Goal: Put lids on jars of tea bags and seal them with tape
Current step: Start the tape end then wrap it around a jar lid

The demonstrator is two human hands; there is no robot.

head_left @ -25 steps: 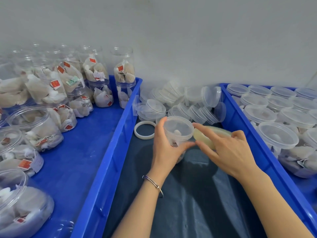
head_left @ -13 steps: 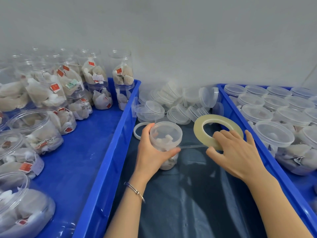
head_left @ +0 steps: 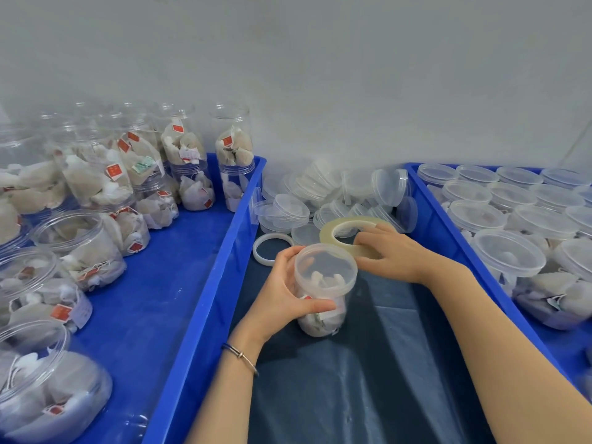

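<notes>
A clear jar of tea bags point(head_left: 324, 291) with a translucent lid on top stands on the dark cloth point(head_left: 368, 379) between two blue trays. My left hand point(head_left: 282, 296) grips the jar's side, thumb across the front. My right hand point(head_left: 394, 254) holds a roll of clear tape point(head_left: 344, 227) just behind the jar, close to the lid's rim. Whether a strip of tape runs onto the jar cannot be made out.
A pile of loose clear lids point(head_left: 330, 197) lies behind the jar, with a white ring point(head_left: 272, 248) on the cloth. The left blue tray point(head_left: 205, 299) holds several open jars of tea bags point(head_left: 83, 248). The right blue tray point(head_left: 455, 251) holds several lidded jars point(head_left: 509, 254).
My right hand has brought the tape roll in from the right, close behind the jar's lid. The jar and my left hand have shifted slightly nearer to me.
</notes>
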